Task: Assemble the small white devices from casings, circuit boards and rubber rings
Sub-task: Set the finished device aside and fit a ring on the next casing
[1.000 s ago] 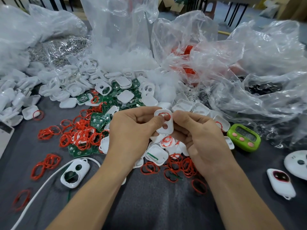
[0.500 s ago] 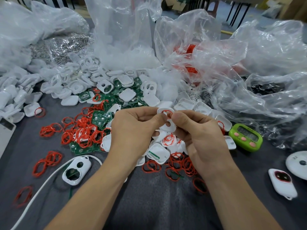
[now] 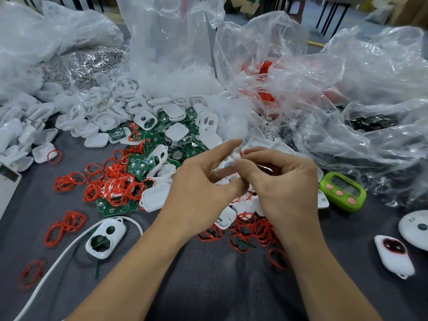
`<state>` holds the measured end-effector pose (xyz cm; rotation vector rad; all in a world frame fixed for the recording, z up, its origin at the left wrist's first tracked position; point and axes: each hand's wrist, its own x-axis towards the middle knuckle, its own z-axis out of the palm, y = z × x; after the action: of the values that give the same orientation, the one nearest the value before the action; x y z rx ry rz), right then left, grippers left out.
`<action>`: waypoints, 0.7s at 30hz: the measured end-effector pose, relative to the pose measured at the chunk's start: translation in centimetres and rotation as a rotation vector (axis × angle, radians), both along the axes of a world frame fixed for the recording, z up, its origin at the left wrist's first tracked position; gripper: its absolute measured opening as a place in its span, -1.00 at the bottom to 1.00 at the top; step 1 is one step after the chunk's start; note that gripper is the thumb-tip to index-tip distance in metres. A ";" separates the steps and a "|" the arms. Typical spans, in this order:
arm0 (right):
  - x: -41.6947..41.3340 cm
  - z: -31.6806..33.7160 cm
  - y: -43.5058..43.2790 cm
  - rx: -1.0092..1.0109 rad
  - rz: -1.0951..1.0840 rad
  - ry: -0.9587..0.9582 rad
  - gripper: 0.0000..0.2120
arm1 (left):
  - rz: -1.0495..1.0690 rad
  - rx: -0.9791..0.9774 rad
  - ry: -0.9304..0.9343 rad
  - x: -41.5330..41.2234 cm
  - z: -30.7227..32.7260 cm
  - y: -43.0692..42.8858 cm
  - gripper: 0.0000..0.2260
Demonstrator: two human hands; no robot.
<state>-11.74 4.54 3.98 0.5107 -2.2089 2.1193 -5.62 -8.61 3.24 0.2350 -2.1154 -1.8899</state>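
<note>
Left hand (image 3: pixel 203 191) and right hand (image 3: pixel 286 188) are both pinching one white casing (image 3: pixel 231 162) above the bench (image 3: pixel 208 279). It is blurred, with a sliver of red rubber ring (image 3: pixel 241 154) showing. Likely best: easing the ring round the opening evenly, untwisted. Beyond, loose rings (image 3: pixel 115 184), circuit boards (image 3: pixel 139 166) and spare casings (image 3: pixel 97 121) are lying heaped on the grey surface. Plastic bags (image 3: pixel 347 89) are crowding the back, with little of the room showing.

A white casing (image 3: pixel 232 159) is showing a red speck between the fingers (image 3: pixel 223 149); red rings (image 3: pixel 115 183) and green boards (image 3: pixel 138 167) are lying left of them, a lime timer (image 3: pixel 342 200) with pink buttons (image 3: pixel 339 193) right.
</note>
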 end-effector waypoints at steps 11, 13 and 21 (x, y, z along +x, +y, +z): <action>-0.1 0.0 0.3 0.138 0.019 0.181 -0.76 | -0.087 0.445 0.000 -0.7 -0.4 -0.6 -0.63; -0.2 0.2 0.5 0.108 0.028 0.153 -0.78 | -0.095 0.455 -0.016 -0.7 -0.3 -0.6 -0.63; -0.1 0.2 1.0 0.233 0.001 0.167 -0.74 | -0.102 0.392 -0.001 -0.7 -0.2 -0.5 -0.67</action>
<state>-11.89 5.51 4.23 0.6728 -2.3695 1.7552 -6.31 -9.09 3.05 0.2135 -1.7685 -2.3543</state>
